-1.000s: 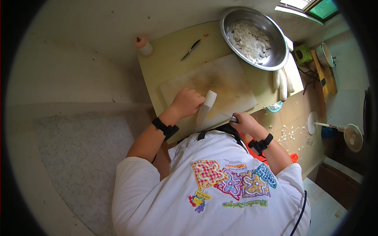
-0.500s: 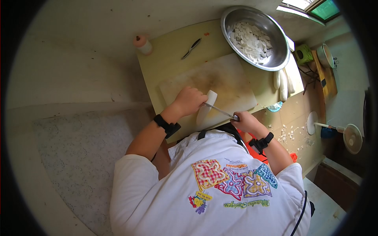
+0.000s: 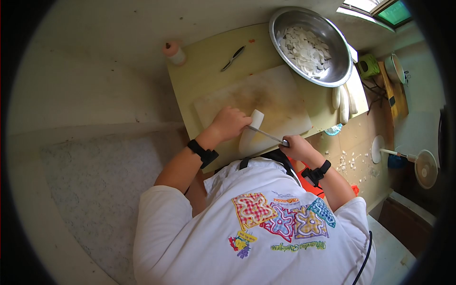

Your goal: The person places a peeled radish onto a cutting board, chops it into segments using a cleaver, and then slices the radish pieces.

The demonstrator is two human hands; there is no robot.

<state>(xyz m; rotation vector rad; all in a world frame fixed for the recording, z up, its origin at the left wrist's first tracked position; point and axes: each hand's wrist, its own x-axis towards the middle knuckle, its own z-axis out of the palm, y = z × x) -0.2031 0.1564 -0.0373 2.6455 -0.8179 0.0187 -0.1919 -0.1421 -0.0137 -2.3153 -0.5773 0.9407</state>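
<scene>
A white peeled root lies at the near edge of the pale cutting board, with a knife crossing it. My right hand is closed round the knife's handle. At the blade's far end my left hand is closed, its fingers pinched at the tip, beside the root. The fingertips themselves are partly hidden. Thin white slices fill part of a large metal bowl behind the board.
A peeler-like tool and a pink-topped bottle are on the far side of the table. Several long white roots rest at its right edge. White scraps litter the floor near a fan.
The table and bowl sit slightly farther right in view. The knife's blade shows broader than a second ago, its angle slightly changed. Both hands keep their hold.
</scene>
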